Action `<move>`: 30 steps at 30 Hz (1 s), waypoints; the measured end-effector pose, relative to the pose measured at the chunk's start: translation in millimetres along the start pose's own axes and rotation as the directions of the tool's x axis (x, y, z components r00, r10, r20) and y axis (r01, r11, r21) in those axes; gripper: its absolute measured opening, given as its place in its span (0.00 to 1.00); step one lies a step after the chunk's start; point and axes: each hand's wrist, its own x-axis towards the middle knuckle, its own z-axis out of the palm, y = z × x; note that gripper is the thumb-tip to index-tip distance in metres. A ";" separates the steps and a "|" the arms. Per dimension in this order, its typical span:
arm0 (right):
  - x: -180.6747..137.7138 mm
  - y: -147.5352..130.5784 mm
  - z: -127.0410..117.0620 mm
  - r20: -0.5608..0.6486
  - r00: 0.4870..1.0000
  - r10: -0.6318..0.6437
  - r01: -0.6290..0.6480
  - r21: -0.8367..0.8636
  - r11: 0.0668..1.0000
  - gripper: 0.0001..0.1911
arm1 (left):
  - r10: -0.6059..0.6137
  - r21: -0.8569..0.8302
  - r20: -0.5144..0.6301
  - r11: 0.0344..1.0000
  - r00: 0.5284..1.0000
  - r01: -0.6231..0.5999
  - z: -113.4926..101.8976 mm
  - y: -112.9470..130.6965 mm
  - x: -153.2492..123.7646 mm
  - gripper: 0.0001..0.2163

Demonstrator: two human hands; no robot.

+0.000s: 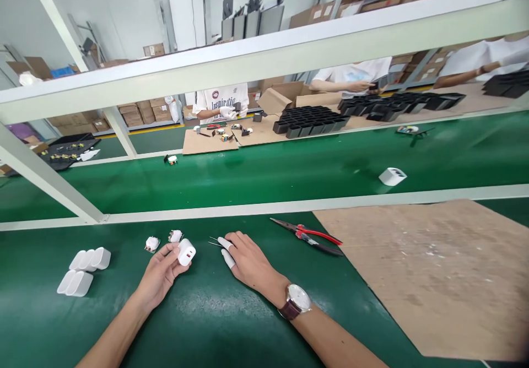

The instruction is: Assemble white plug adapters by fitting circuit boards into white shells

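Observation:
My left hand grips a small white charger housing just above the green mat. My right hand, with white finger cots on two fingers and a wristwatch, rests on the mat and pinches thin metal tweezers that point left. Two small white charger parts lie just beyond my left hand. Several empty white shells lie to the left.
Red-handled pliers lie right of my hands, beside a brown cardboard sheet. One white charger sits on the green conveyor belt. Across it, other people work at black trays. A white frame bar crosses overhead.

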 end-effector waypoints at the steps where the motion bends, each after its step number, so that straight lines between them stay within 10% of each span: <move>1: -0.3 0.6 1.8 0.008 1.000 0.003 -0.003 -0.004 1.000 0.12 | 0.030 0.049 0.013 0.998 0.999 -0.031 -0.1 0.3 0.0 0.15; 7: -0.2 1.8 10.2 -0.002 0.998 0.064 -0.064 -0.026 0.998 0.17 | 0.403 0.700 0.093 0.624 0.910 -0.348 -6.5 35.4 34.2 0.18; 16: 0.9 4.2 7.8 -0.068 0.994 0.081 -0.083 -0.022 0.996 0.14 | 0.667 0.896 -0.072 0.370 0.742 -0.245 -30.7 125.3 123.0 0.06; 30: 0.2 -1.8 -4.3 -0.263 0.961 -0.085 0.143 0.213 0.967 0.22 | 0.185 0.752 0.349 0.530 0.919 -0.392 43.2 23.8 46.8 0.18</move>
